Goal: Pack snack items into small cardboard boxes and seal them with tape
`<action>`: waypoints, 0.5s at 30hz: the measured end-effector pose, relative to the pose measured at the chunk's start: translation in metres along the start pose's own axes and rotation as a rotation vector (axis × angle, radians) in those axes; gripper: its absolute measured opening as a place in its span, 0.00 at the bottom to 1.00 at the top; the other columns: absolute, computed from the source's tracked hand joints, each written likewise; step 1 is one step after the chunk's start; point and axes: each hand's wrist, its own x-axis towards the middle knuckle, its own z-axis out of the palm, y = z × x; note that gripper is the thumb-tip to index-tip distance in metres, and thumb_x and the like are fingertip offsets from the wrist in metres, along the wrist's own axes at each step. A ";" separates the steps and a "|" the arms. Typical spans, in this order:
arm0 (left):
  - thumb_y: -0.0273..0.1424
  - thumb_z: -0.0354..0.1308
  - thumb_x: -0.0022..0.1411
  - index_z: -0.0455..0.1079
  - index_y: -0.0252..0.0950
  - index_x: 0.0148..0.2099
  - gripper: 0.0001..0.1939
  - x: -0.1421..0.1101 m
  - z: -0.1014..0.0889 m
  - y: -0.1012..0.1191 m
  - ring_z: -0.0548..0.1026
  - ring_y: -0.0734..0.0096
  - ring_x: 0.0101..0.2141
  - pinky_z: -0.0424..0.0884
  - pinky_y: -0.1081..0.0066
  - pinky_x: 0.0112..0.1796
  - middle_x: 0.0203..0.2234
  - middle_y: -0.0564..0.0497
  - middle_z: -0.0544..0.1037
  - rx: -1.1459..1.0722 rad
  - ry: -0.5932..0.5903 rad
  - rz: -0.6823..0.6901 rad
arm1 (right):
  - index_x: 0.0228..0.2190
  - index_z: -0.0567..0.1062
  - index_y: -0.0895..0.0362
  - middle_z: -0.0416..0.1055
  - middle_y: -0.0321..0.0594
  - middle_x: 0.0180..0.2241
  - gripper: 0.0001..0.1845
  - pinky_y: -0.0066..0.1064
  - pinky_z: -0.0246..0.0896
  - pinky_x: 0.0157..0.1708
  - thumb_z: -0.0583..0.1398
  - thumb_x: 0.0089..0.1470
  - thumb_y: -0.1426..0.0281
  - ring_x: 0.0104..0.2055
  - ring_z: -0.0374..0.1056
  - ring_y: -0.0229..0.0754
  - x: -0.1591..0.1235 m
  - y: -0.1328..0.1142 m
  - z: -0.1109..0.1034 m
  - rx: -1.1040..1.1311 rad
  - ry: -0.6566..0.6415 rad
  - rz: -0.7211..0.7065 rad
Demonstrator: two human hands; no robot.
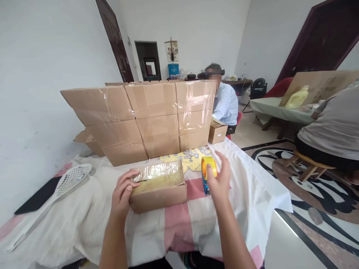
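Observation:
A small cardboard box (pixel 159 190) lies on the cloth-covered table (pixel 84 216) in front of me, its top shiny with clear tape. My left hand (pixel 122 192) rests on the box's left end, fingers curled over the top edge. My right hand (pixel 218 179) is at a tape dispenser (pixel 208 170) with a yellow roll and a blue handle, standing just right of the box; the fingers are partly spread around it.
A wall of taped cardboard boxes (pixel 146 119) is stacked at the table's far side. A white mesh swatter (pixel 67 181) lies at the left. One person in a light blue shirt (pixel 226 104) sits behind the boxes, another in grey (pixel 333 127) at the right. A yellow jug (pixel 297 98) stands on a farther table.

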 end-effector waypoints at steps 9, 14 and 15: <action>0.29 0.53 0.68 0.78 0.40 0.42 0.11 0.004 -0.004 0.035 0.73 0.56 0.53 0.68 0.52 0.55 0.47 0.47 0.81 0.447 -0.020 0.150 | 0.47 0.73 0.57 0.78 0.46 0.37 0.29 0.38 0.70 0.40 0.65 0.49 0.51 0.40 0.75 0.51 0.015 0.091 -0.025 0.296 -0.322 0.736; 0.33 0.55 0.66 0.79 0.44 0.44 0.11 0.005 0.014 0.066 0.75 0.53 0.51 0.64 0.52 0.56 0.46 0.51 0.82 0.574 0.003 0.148 | 0.27 0.72 0.55 0.71 0.37 0.27 0.22 0.33 0.59 0.32 0.55 0.58 0.50 0.31 0.65 0.43 0.010 0.089 -0.021 0.250 -0.431 0.511; 0.34 0.55 0.66 0.79 0.44 0.43 0.11 0.006 0.019 0.072 0.75 0.52 0.50 0.63 0.52 0.55 0.45 0.51 0.83 0.565 -0.007 0.152 | 0.26 0.71 0.55 0.70 0.36 0.26 0.22 0.33 0.58 0.32 0.54 0.59 0.51 0.31 0.64 0.43 0.010 0.088 -0.020 0.234 -0.428 0.491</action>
